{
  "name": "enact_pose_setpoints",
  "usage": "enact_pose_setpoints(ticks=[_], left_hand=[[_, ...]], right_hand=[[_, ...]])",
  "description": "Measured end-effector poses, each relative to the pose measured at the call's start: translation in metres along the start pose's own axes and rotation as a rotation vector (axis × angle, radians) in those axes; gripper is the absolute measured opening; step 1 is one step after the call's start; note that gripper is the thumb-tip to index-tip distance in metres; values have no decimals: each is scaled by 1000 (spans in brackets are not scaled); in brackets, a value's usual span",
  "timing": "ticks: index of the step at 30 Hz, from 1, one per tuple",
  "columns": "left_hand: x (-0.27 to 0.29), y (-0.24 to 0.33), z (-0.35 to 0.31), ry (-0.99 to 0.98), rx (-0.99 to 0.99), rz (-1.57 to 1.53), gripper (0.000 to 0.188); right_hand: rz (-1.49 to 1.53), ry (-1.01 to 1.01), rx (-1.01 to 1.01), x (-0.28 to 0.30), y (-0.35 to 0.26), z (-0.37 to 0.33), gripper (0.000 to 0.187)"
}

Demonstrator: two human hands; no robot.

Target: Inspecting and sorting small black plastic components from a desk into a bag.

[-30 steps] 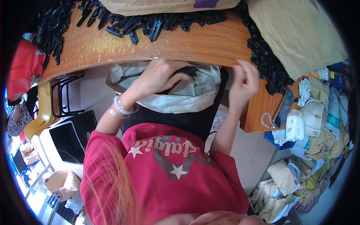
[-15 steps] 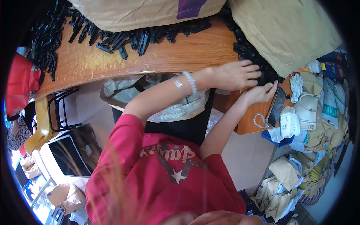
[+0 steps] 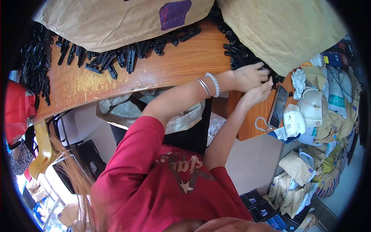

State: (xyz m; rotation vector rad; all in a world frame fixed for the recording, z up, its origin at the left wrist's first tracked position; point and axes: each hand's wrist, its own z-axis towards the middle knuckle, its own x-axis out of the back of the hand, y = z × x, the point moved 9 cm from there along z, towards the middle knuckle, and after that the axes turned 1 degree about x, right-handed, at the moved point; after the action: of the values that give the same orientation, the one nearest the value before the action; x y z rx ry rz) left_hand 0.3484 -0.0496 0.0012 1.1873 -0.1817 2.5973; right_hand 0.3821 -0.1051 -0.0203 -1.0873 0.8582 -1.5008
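Both hands are close together at the right part of the wooden table (image 3: 185, 62), in front of a heap of narrow black plastic parts (image 3: 236, 54). My left hand (image 3: 249, 77), its wrist wearing a beaded bracelet (image 3: 213, 85) and a bangle, reaches across with bent fingers at the heap's near edge. Just below it, my right hand (image 3: 258, 94) is closed, thumb and fingertips drawn together. Whatever sits in either hand's fingers is too small and dark to make out. More black parts (image 3: 129, 60) lie along the table's far side.
Two large tan sacks (image 3: 127, 23) (image 3: 286, 34) rest at the far side. On the right are a phone (image 3: 278, 106), a beaded strap (image 3: 262, 124), a tissue pack (image 3: 293, 123) and a white handbag (image 3: 310, 106). An open woven sack (image 3: 185, 120) hangs below the table's front edge.
The view has shifted, so the table and sacks sit differently in the picture. My hands stay by the heap; my left fingers are more bent and both hands are nearer each other.
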Motion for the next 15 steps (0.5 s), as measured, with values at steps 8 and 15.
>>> enact_pose_setpoints(ticks=[8, 15], left_hand=[[57, -32, -54, -64, 151, 18, 18], [101, -45, -95, -27, 352, 61, 25]], right_hand=[[-9, -62, 217, -47, -41, -46, 61], [54, -337, 227, -78, -32, -53, 35]])
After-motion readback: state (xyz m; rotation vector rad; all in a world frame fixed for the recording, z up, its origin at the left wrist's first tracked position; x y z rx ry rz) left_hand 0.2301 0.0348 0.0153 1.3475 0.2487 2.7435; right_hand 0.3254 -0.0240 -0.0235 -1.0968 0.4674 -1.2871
